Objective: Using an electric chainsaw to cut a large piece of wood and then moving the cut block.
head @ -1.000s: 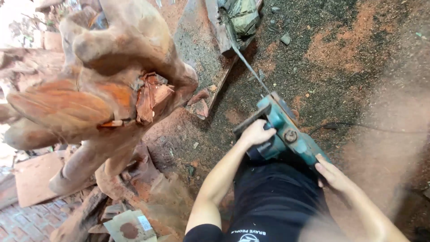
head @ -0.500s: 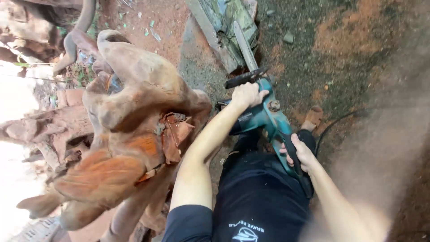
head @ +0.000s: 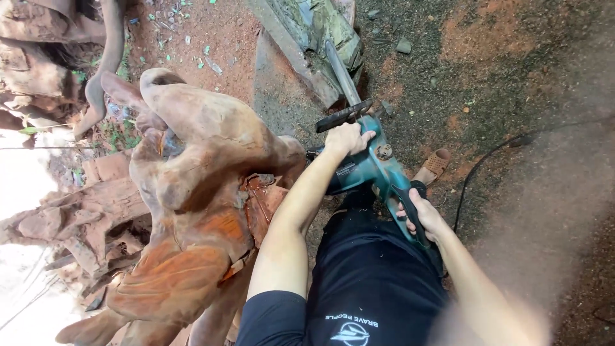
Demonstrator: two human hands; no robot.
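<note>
Now | left hand [head: 348, 138] clenched on front handle of teal saw [head: 375, 168] | right hand [head: 419, 214] gripping its rear handle | saw held above dirt ground [head: 500, 70], bar [head: 341, 72] pointing away toward planks [head: 314, 29] | carved root [head: 198, 186] just left of left arm | cord [head: 487, 157] trailing right

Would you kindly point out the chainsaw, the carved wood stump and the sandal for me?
chainsaw [head: 371, 168]: head view, on its teal motor body.
carved wood stump [head: 205, 138]: head view, on its smooth upper lobe.
sandal [head: 434, 165]: head view, on its tan strap.
</note>
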